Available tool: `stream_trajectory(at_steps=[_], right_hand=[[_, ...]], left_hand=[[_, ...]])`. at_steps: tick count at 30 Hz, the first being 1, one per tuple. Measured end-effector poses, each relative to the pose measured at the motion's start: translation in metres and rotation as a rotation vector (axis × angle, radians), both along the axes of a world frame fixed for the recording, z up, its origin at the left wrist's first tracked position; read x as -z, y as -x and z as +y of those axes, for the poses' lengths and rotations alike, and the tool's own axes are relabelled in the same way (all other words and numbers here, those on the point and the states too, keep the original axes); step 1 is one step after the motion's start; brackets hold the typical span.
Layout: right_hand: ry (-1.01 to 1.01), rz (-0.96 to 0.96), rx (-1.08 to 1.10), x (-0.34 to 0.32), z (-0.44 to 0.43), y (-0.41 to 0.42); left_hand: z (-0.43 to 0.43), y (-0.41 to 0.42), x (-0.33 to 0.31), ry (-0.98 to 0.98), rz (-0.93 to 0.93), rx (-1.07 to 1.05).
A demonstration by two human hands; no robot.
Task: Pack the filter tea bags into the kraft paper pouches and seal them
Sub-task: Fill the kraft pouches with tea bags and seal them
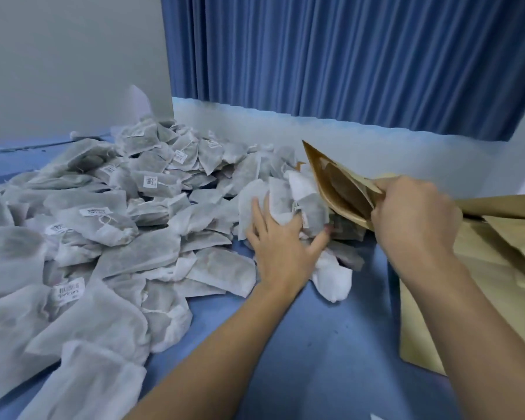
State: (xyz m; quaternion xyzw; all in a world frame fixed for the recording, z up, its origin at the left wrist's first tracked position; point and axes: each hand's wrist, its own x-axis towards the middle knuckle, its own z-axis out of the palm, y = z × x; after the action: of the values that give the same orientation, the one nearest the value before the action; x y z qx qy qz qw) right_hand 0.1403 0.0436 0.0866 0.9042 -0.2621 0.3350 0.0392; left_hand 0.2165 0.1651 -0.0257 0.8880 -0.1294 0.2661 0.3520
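Note:
A big heap of white filter tea bags [109, 225] covers the left half of the blue table. My left hand [281, 241] grips a bunch of tea bags [291, 204] at the heap's right edge, right beside the mouth of a kraft paper pouch [337, 186]. My right hand [412, 216] holds that pouch by its rim, tilted on its side with the mouth gaping toward the bunch. One bag lies under the pouch's mouth.
A stack of flat kraft pouches [479, 268] lies at the right under my right forearm. A white tea bag [334, 277] lies loose in front of my left hand. A blue curtain [346, 56] and a low white ledge [376, 140] bound the far side.

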Motion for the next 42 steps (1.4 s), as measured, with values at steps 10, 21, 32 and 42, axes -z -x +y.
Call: stream_trajectory(at_steps=[10, 21, 32, 42], right_hand=[[0.032, 0.067, 0.04, 0.014, -0.043, 0.077], [-0.077, 0.215, -0.143, 0.037, -0.037, 0.108], [-0.05, 0.197, 0.024, 0.045, -0.055, 0.112], [-0.089, 0.197, 0.025, 0.044, -0.056, 0.119]], left_hand=[[-0.016, 0.101, -0.032, 0.044, -0.42, 0.388], [-0.085, 0.086, -0.068, 0.998, 1.323, 0.67], [-0.034, 0.109, -0.01, -0.162, -0.262, 0.096], [-0.01, 0.115, -0.01, -0.198, -0.227, 0.088]])
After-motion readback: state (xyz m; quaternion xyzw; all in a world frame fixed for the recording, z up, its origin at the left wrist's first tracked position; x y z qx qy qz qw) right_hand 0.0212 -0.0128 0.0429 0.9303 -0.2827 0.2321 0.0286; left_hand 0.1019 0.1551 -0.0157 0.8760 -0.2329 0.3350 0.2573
